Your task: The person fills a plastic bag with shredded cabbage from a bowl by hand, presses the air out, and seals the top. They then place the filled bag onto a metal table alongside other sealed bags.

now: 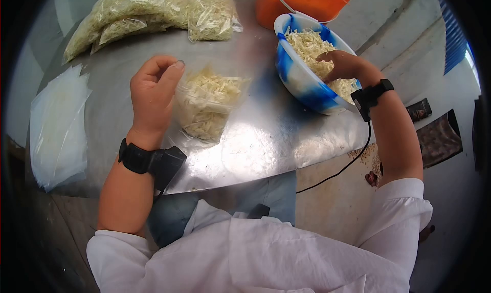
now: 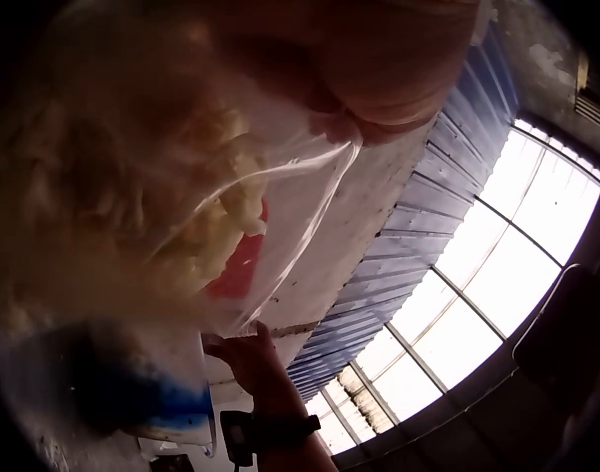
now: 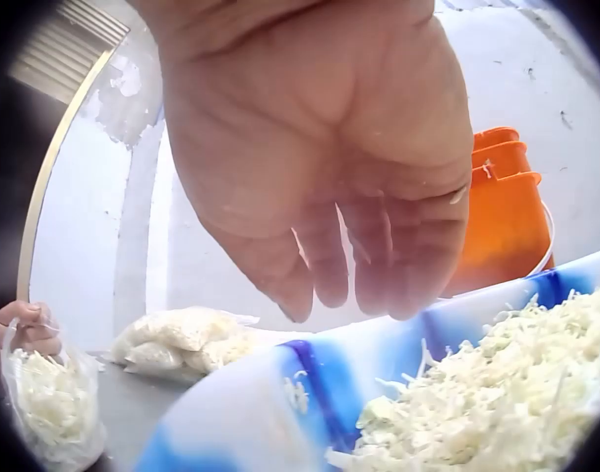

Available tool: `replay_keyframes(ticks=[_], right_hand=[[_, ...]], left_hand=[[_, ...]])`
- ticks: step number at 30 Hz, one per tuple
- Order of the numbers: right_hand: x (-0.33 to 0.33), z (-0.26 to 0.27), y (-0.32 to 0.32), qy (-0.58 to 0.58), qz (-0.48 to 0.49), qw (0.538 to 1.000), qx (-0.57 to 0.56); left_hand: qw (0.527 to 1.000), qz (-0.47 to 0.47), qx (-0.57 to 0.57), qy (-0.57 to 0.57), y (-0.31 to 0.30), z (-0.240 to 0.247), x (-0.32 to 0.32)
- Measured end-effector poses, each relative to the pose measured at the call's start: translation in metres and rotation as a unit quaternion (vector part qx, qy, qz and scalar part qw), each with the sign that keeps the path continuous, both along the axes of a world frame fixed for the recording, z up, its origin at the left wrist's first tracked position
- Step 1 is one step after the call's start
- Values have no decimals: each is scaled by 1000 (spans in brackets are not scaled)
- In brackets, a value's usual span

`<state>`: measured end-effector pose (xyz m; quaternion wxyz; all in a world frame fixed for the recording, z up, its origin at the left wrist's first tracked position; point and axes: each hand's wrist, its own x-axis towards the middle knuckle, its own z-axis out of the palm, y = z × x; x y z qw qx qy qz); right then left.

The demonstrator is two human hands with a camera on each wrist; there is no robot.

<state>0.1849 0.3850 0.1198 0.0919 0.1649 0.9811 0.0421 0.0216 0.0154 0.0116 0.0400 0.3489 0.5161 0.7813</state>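
A clear plastic bag (image 1: pixel 207 109) partly filled with pale shredded cabbage stands on the metal table, its mouth upward. My left hand (image 1: pixel 156 88) pinches the bag's edge between thumb and curled fingers; up close in the left wrist view, the clear film (image 2: pixel 310 187) runs down from that hand. Over the blue-and-white bowl (image 1: pixel 291 78), heaped with shredded cabbage (image 1: pixel 312 47), is my right hand (image 1: pixel 348 68). In the right wrist view the right hand (image 3: pixel 330 167) has loosely bent fingers pointing down by the bowl's rim, and no cabbage shows in their grasp.
Several filled bags (image 1: pixel 153 11) lie along the table's far left side. A stack of flat plastic bags (image 1: pixel 60 129) rests at the left edge. Orange buckets (image 1: pixel 307 4) stand behind the bowl. A black cable (image 1: pixel 337 172) hangs from the right wrist camera past the table's front edge.
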Motion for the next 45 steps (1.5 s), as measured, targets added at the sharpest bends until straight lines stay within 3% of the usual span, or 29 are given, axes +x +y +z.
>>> replay_keyframes(ticks=[2,5,7,9,12,16,19,21,22,25,32,45], right_hand=[[2,-3,-11,-122,-97,986,-53],[2,9,-49,-142,-149,974,-96],[2,1,-42,-159,-131,973,-101],[2,-21,-19,-109,67,991,-27],[-5,-15,-33,-120,0,990,-80],[-2,-10,-32,-124,-2,992,-24],[5,6,-29,-104,25,993,-46],[8,24,-40,-2,-77,989,-127],[8,24,-36,17,-42,992,-115],[11,35,-28,70,-77,986,-132],[16,49,-14,172,-59,977,-112],[12,77,-38,244,-18,957,-159]], left_hand=[[1000,3,3,-3,1,1,2],[1000,8,13,12,1,3,4],[1000,2,9,8,0,4,4],[1000,0,13,5,0,3,3],[1000,-2,17,3,0,3,4],[1000,-7,14,6,-1,2,3],[1000,-3,2,6,-2,3,4],[1000,0,5,9,-1,3,3],[1000,2,7,13,0,3,3],[1000,-4,-2,-3,-2,3,4],[1000,-5,6,-4,-1,3,2],[1000,7,-15,-7,0,3,3]])
